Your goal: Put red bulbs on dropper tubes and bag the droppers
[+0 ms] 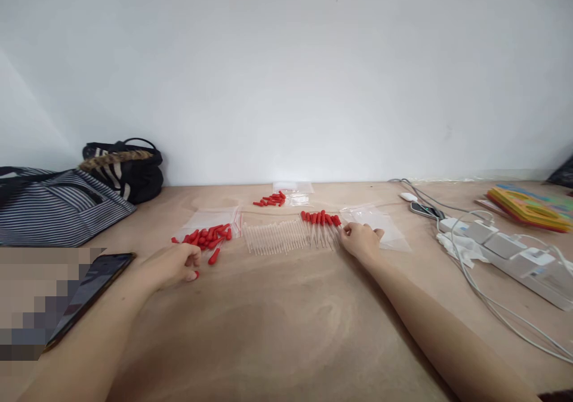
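My left hand (179, 264) is closed in a pinch low over the table, with a bit of a red rubber bulb (197, 275) showing at its fingertips. Just beyond it, a pile of red rubber bulbs (208, 236) lies on and around a clear zip bag (217, 217). My right hand (362, 240) has its fingers pressed together at the right end of a row of red-topped droppers (322, 218), on the last dropper (337, 220). Left of these, several bare clear pipette tubes (275, 237) lie side by side.
At the back are more red bulbs (271, 199) and a small clear bag (293, 187). An empty plastic bag (394, 235) lies beyond my right hand. A phone (96, 288) and striped bag (62, 208) are left; a power strip (514, 258) with cables is right.
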Demonstrator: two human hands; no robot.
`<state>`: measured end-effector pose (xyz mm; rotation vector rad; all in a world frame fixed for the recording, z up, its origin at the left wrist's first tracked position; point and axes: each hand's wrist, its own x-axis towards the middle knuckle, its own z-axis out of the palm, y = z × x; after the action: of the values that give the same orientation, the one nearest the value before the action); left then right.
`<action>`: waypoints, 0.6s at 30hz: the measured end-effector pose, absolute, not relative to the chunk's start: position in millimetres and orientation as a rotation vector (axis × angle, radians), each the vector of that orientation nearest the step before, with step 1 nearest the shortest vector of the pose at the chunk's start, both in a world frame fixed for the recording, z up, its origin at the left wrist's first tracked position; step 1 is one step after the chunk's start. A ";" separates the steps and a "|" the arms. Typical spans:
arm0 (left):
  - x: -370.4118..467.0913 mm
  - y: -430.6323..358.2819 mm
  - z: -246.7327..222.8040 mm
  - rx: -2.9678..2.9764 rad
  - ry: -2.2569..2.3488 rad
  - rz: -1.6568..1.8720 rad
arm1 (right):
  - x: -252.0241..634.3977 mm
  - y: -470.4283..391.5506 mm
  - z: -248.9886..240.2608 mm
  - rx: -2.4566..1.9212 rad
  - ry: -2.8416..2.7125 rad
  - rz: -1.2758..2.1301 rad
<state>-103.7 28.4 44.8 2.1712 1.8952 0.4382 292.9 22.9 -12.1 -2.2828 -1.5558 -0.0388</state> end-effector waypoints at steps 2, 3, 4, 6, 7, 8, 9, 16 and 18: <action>-94.1 23.9 50.3 2.219 1.873 0.085 | 292.1 22.6 -12.7 -2.279 -1.579 -0.040; -89.0 21.4 53.6 2.232 1.858 -0.023 | 292.3 22.3 -12.9 -2.279 -1.594 -0.040; -84.6 19.2 56.7 2.237 1.855 -0.078 | 292.8 21.8 -12.9 -2.279 -1.612 -0.038; -79.6 16.2 61.0 2.240 1.857 -0.135 | 294.9 21.1 -12.6 -2.284 -1.639 -0.027; -79.3 15.5 62.3 2.241 1.863 -0.143 | 296.3 20.9 -12.2 -2.289 -1.642 -0.021; -80.1 15.3 63.0 2.241 1.859 -0.141 | 297.9 20.8 -11.5 -2.295 -1.637 -0.017; -81.4 15.5 63.4 2.237 1.839 -0.126 | 299.7 20.9 -10.8 -2.301 -1.626 -0.014; -52.0 9.9 52.6 2.233 1.226 0.302 | 308.2 23.7 -7.8 -2.414 -1.595 0.032; -29.4 4.7 40.7 2.255 1.137 0.431 | 307.4 24.6 -9.0 -2.430 -1.603 0.036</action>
<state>-29.4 4.7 40.7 2.2555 1.1373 0.4307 307.4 24.6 -9.0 -2.4301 -1.6027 0.0365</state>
